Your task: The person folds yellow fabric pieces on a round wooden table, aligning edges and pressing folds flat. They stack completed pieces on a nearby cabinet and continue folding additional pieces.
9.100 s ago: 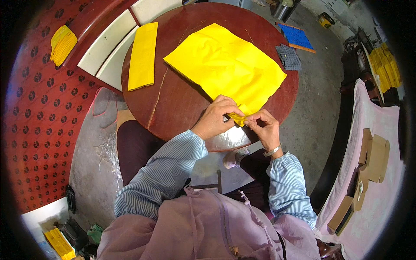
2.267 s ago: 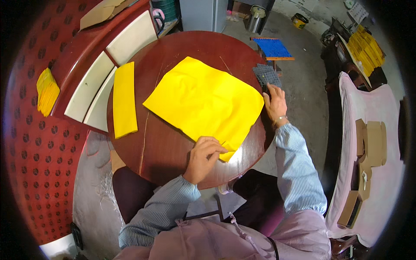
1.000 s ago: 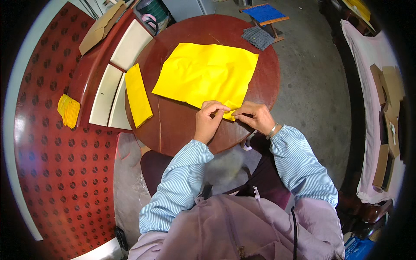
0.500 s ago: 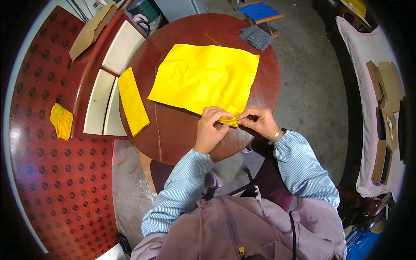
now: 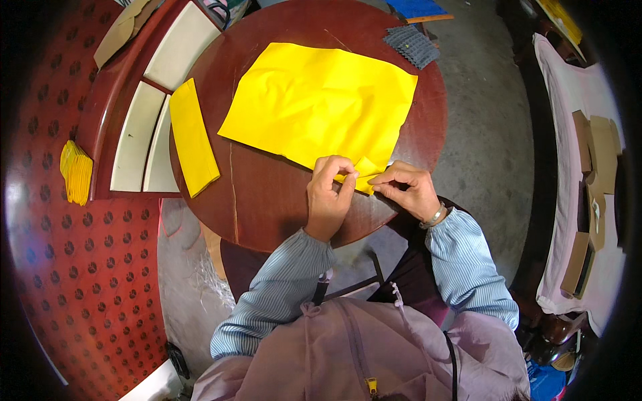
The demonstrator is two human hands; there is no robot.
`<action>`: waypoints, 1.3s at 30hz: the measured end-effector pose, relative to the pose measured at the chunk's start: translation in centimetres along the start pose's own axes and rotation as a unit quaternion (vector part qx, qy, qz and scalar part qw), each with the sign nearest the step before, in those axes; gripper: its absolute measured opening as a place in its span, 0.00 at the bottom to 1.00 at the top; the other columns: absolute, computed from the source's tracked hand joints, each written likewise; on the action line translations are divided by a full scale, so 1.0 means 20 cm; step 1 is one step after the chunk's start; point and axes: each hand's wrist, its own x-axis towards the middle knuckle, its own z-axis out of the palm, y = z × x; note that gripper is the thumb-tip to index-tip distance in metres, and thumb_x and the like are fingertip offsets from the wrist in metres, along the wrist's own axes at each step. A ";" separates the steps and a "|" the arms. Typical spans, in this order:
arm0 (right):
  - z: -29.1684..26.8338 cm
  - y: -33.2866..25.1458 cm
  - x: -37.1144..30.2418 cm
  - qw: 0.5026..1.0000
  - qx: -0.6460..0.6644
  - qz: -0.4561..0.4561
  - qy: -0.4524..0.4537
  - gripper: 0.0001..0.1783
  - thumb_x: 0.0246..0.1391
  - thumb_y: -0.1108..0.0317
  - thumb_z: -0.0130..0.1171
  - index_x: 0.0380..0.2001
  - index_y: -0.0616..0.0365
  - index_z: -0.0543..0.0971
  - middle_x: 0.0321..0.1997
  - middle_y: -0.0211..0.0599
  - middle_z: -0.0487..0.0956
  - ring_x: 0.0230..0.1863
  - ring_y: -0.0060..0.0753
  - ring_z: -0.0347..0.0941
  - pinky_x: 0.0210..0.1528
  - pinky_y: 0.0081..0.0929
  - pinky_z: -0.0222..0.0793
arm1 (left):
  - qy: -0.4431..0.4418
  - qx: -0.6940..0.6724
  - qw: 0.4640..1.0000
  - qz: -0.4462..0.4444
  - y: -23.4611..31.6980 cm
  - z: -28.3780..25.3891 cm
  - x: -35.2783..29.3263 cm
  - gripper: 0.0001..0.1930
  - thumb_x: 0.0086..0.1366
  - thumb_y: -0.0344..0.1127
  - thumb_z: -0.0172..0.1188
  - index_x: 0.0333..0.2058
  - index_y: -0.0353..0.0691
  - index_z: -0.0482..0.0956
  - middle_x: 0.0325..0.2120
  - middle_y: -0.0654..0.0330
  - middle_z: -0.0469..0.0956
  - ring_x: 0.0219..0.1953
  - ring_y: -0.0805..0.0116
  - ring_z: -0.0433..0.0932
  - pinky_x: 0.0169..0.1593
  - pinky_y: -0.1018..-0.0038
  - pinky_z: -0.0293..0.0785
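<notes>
A large yellow sheet [image 5: 317, 100], slightly creased, is spread over the round red-brown table [image 5: 267, 200]. Whether it is cloth or paper I cannot tell. Its near right corner is turned over into a small fold. My left hand [image 5: 328, 197] pinches at that fold from the left, thumb and forefinger together. From the right, my right hand [image 5: 413, 192] grips the corner's edge between thumb and fingertips. The fingertips partly cover the fold. To the left, a narrow folded yellow strip [image 5: 194, 138] lies along the table's rim.
A dark grey textured pad [image 5: 411, 45] rests at the table's far right. Behind it is a blue-topped stool [image 5: 420, 9]. On the left, a red cabinet with white panels [image 5: 135, 137] borders the table; a yellow folded stack [image 5: 75, 172] is beside it. Cardboard boxes [image 5: 595, 200] lie at right.
The whole view has shifted, so the table sits higher in the picture. My left fingers have drawn slightly back from the corner, showing more of the fold. Both hands stay at the corner.
</notes>
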 end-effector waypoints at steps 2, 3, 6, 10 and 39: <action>0.00 -0.01 0.00 0.999 0.026 0.047 -0.001 0.06 0.60 0.71 0.74 0.40 0.58 0.89 0.35 0.27 0.84 0.32 0.15 0.73 0.35 0.20 0.71 | -0.017 0.011 0.999 0.025 -0.01 -0.02 0.01 0.06 0.64 0.21 0.65 0.38 0.36 0.83 0.41 0.55 0.82 0.46 0.60 0.80 0.51 0.69 0.77; 0.01 -0.01 0.00 0.997 0.047 0.067 -0.001 0.06 0.60 0.71 0.74 0.40 0.58 0.90 0.35 0.27 0.84 0.32 0.16 0.73 0.35 0.20 0.70 | -0.026 0.016 0.999 0.043 -0.02 -0.03 0.01 0.06 0.64 0.21 0.64 0.38 0.37 0.84 0.40 0.55 0.83 0.46 0.59 0.80 0.51 0.69 0.77; 0.01 -0.01 0.00 0.992 0.069 0.106 -0.002 0.07 0.59 0.71 0.75 0.40 0.58 0.90 0.35 0.27 0.84 0.30 0.16 0.72 0.34 0.20 0.69 | -0.063 0.054 0.990 0.112 -0.03 -0.06 0.04 0.07 0.62 0.21 0.65 0.38 0.38 0.86 0.40 0.54 0.83 0.47 0.57 0.80 0.52 0.66 0.77; 0.02 0.00 0.00 0.989 0.082 0.124 0.008 0.07 0.58 0.71 0.75 0.40 0.58 0.90 0.35 0.26 0.83 0.30 0.15 0.71 0.33 0.18 0.68 | -0.067 0.059 0.990 0.106 -0.01 -0.07 0.04 0.09 0.59 0.22 0.67 0.37 0.39 0.88 0.39 0.54 0.84 0.48 0.56 0.80 0.53 0.64 0.77; 0.04 0.02 -0.02 0.985 0.091 0.141 0.026 0.09 0.57 0.72 0.76 0.41 0.59 0.90 0.36 0.28 0.87 0.33 0.15 0.77 0.38 0.19 0.75 | -0.046 0.072 0.988 0.126 -0.02 -0.05 0.02 0.08 0.57 0.25 0.71 0.36 0.38 0.86 0.38 0.53 0.84 0.47 0.53 0.79 0.53 0.62 0.77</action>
